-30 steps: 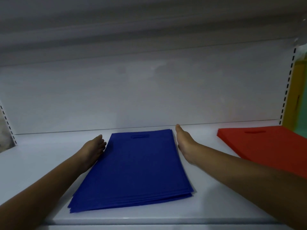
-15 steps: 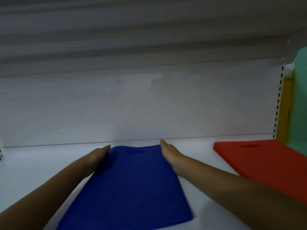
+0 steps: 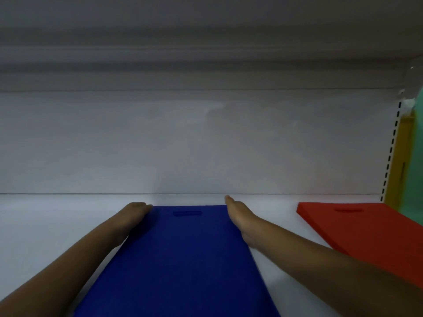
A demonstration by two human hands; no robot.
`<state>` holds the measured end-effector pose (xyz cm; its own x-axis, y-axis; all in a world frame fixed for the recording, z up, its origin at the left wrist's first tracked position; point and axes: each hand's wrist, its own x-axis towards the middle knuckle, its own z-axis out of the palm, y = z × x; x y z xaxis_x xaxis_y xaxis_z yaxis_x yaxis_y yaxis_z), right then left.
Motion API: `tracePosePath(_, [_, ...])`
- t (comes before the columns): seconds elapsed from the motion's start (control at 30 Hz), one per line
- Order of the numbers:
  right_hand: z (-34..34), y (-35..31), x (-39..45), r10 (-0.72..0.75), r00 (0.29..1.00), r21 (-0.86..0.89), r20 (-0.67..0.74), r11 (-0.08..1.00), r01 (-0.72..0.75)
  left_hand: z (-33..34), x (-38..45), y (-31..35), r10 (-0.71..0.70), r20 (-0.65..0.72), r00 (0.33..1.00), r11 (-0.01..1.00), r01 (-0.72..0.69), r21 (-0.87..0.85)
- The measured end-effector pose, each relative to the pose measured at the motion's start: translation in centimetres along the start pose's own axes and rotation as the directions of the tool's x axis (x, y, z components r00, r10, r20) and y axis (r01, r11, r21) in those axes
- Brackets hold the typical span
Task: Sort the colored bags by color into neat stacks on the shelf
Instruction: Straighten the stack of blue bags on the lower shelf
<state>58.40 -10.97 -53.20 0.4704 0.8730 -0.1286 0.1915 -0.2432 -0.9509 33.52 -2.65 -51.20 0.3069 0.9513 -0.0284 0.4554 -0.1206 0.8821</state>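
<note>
Hands flat, fingers straight: left hand (image 3: 135, 212) at 9 o'clock and right hand (image 3: 239, 217) at 3 o'clock press the blue bag stack (image 3: 183, 259) edges on the white shelf (image 3: 57, 216), likely squaring it; red bag stack (image 3: 366, 229) sits well apart at 3 o'clock.

I see a white shelf (image 3: 57, 225) running the full width of the view, its flat board meeting a pale back panel (image 3: 206, 145) along a thin straight seam. A slotted upright (image 3: 391, 147) stands at the panel's right end. On the board, roughly in the middle, lies a stack of blue bags (image 3: 183, 259), flat, handle cutout toward the back panel and its near end cut off by the bottom edge. Well apart to the right lies a stack of red bags (image 3: 366, 232), also flat, turned at a slight angle, cutout toward the back, its right side running out of view. White board shows between the two stacks
</note>
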Motion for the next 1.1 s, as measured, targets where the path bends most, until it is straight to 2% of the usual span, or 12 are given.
tracePosePath(0.1, [0.2, -0.4, -0.7, -0.028, 0.999, -0.099, 0.023, 0.995, 0.030, -0.9, 0.1, -0.1, -0.036, 0.034, 0.999, 0.998, 0.037, -0.046])
tracePosePath(0.2, [-0.1, -0.5, -1.7, -0.034, 0.997, -0.144, 0.067, 0.989, 0.043, -1.8, 0.4, -0.5, -0.031, 0.045, 0.998, 0.999, 0.029, 0.043])
tracePosePath(0.3, [-0.3, -0.2, -2.0, -0.036, 0.996, -0.166, 0.083, 0.985, 0.050, -1.6, 0.5, -0.9, -0.027, 0.060, 0.998, 0.999, 0.026, 0.029])
tracePosePath(0.37, [-0.3, 0.0, -1.9, -0.048, 0.996, -0.180, 0.075, 0.982, 0.060, -0.8, 0.7, -0.9, -0.014, 0.046, 0.999, 1.000, 0.014, 0.000])
tracePosePath(0.53, [0.3, -0.3, -1.3, -0.087, 0.995, -0.200, 0.042, 0.975, 0.094, 0.3, 1.6, -0.7, 0.033, -0.042, 0.999, 0.998, -0.030, 0.058])
tracePosePath(0.6, [0.2, -0.5, -1.2, -0.095, 0.994, -0.191, 0.051, 0.976, 0.103, 0.0, 1.7, -0.7, -0.002, -0.041, 0.999, 1.000, 0.001, -0.019])
tracePosePath(0.67, [0.0, -0.4, -0.9, -0.105, 0.993, -0.153, 0.046, 0.982, 0.111, -0.5, 1.3, -0.9, -0.086, -0.001, 0.996, 0.970, 0.083, -0.228])
tracePosePath(0.73, [-0.3, -0.1, -0.8, -0.107, 0.994, -0.067, 0.018, 0.992, 0.108, -1.1, 0.7, -1.3, -0.152, 0.044, 0.987, 0.897, 0.156, -0.414])
tracePosePath(0.8, [-0.4, 0.8, -0.5, -0.077, 0.997, 0.066, 0.006, 0.995, 0.077, -1.5, 0.3, -1.5, -0.180, 0.057, 0.982, 0.835, 0.183, -0.519])
tracePosePath(1.1, [-2.0, 1.5, -1.1, -0.017, 0.999, 0.254, 0.028, 0.967, 0.009, 1.3, -0.3, 0.5, -0.112, 0.050, 0.992, 0.860, 0.122, -0.495])
